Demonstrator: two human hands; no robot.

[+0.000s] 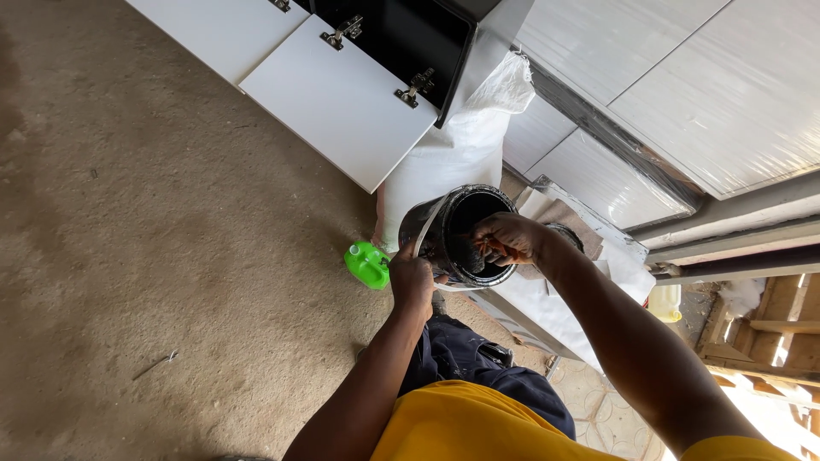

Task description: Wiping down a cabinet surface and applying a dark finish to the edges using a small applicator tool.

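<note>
Two hands at work, both meeting at centre frame above a yellow shirt (pixel 461 423) and dark trousers (pixel 478 363) down at six o'clock. Left hand (pixel 412 280) is clenched on the near side of a black tin (pixel 453 230), fingers wrapped round its wall beside the thin wire handle (pixel 424 224). Right hand (pixel 506 237) comes in from four o'clock and dips its fingertips into the tin's open mouth, pinching something small and dark I cannot make out. Just at nine o'clock of the tin, a bright green jug (pixel 367 264) lies on the dirt floor (pixel 154 213). Behind the tin, at twelve o'clock, a white sack (pixel 461 145) stands upright. Farther up, white cabinet doors (pixel 337 98) with metal hinges (pixel 342 34). Out at three o'clock, a small yellowish bottle (pixel 664 302) sits by wooden slats (pixel 769 341).
</note>
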